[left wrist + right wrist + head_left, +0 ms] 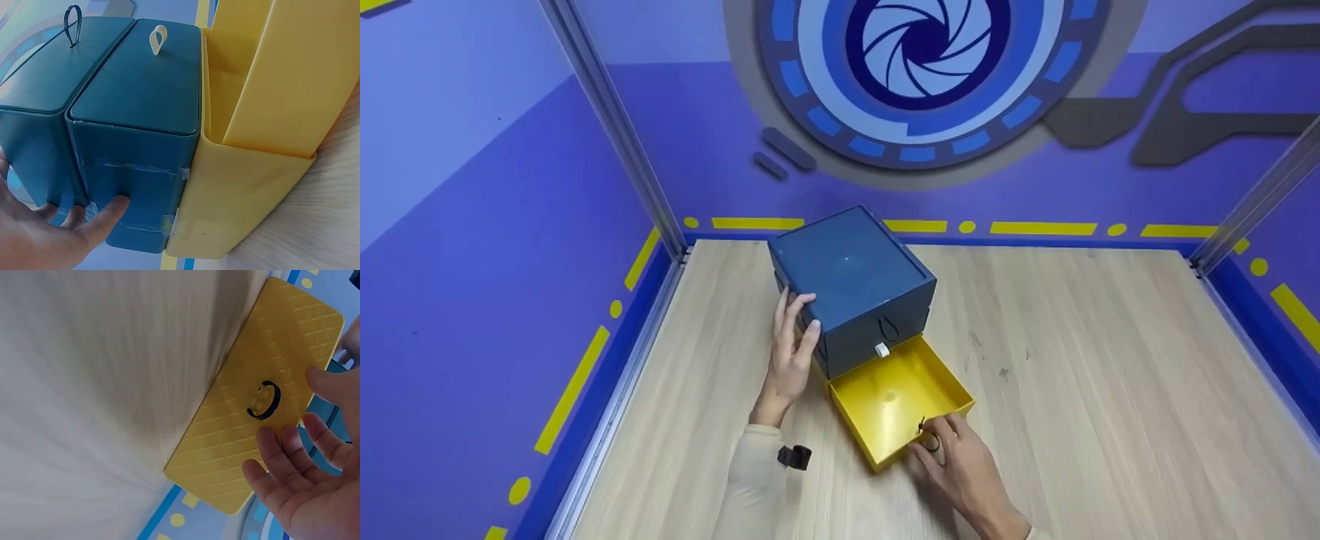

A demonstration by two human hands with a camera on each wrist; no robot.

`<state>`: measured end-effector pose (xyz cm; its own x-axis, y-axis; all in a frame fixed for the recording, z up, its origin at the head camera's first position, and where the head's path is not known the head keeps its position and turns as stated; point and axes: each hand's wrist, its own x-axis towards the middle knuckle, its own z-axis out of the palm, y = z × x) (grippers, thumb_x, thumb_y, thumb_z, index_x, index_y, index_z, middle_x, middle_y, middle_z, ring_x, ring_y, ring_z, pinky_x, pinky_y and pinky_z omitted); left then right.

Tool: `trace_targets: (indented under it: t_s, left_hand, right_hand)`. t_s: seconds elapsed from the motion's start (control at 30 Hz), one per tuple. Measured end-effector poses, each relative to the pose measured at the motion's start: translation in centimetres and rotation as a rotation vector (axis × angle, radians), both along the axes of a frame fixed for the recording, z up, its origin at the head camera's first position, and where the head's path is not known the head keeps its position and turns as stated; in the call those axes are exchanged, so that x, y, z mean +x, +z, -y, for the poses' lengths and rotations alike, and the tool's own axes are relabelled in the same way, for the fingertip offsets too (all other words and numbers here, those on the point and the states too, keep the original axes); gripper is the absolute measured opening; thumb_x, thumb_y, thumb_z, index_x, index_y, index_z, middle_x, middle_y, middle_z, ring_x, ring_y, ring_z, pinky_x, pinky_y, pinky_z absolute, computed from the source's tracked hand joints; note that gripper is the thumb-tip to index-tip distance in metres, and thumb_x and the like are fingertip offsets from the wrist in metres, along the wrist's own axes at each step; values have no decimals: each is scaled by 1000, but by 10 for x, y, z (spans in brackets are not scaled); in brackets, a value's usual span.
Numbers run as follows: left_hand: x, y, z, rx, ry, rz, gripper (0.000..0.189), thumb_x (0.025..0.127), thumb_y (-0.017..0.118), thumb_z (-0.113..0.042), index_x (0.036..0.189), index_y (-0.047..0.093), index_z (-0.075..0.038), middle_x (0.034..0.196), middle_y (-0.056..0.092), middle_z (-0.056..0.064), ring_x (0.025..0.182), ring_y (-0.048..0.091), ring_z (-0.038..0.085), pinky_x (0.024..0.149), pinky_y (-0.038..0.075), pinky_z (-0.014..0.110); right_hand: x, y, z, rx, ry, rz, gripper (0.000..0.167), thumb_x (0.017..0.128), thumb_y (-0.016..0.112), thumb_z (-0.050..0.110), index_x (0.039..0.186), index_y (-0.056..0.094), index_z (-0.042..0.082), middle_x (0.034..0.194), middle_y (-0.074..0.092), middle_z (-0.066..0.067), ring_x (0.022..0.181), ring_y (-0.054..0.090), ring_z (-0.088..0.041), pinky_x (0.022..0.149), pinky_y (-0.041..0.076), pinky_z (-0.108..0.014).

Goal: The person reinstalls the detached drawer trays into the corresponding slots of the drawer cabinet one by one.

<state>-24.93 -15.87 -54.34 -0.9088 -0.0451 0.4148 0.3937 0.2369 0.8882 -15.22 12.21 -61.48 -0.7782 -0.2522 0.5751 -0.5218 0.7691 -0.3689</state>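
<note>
A stack of small drawers stands on the table, with two dark blue units above a yellow casing. The yellow drawer is pulled out at the bottom, its visible inside bare. My left hand rests against the left side of the blue units, fingers spread, fingertips by the top edge. At the yellow drawer's front is my right hand. Its thumb and loosely bent fingers touch the front panel, beside a black pull loop that hangs outside the fingers.
A white pull loop sticks out of the middle drawer, and a dark loop hangs on the top one. Clear tape joins the casings. Blue printed walls and metal posts enclose the wooden table.
</note>
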Motion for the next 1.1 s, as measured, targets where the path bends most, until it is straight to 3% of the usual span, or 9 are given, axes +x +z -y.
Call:
trace_targets:
  t_s: [0.43, 0.9, 1.1]
  left_hand:
    - [0, -4, 2, -18, 14, -7, 44, 110, 49, -22, 153, 51, -15, 178, 13, 20, 164, 14, 46, 121, 25, 78]
    - [-1, -1, 0, -23, 12, 5, 45, 110, 50, -24, 154, 50, -17, 178, 11, 20, 164, 15, 46, 119, 29, 78]
    - [-1, -2, 0, -30, 19, -5, 45, 109, 50, -23, 154, 51, -16, 177, 13, 21, 164, 15, 45, 124, 19, 76]
  right_hand:
    - [-18, -7, 18, 4, -24, 10, 33, 80, 95, 20, 98, 70, 11, 94, 59, 0, 71, 49, -3, 60, 50, -23]
    - [-47, -6, 35, -2, 16, -65, 27, 83, 92, 14, 100, 73, 7, 99, 64, -6, 77, 62, -12, 64, 57, -28]
    - [-49, -6, 37, -1, 39, -86, 28, 83, 92, 14, 102, 72, 7, 99, 66, -8, 80, 64, -15, 67, 58, -30]
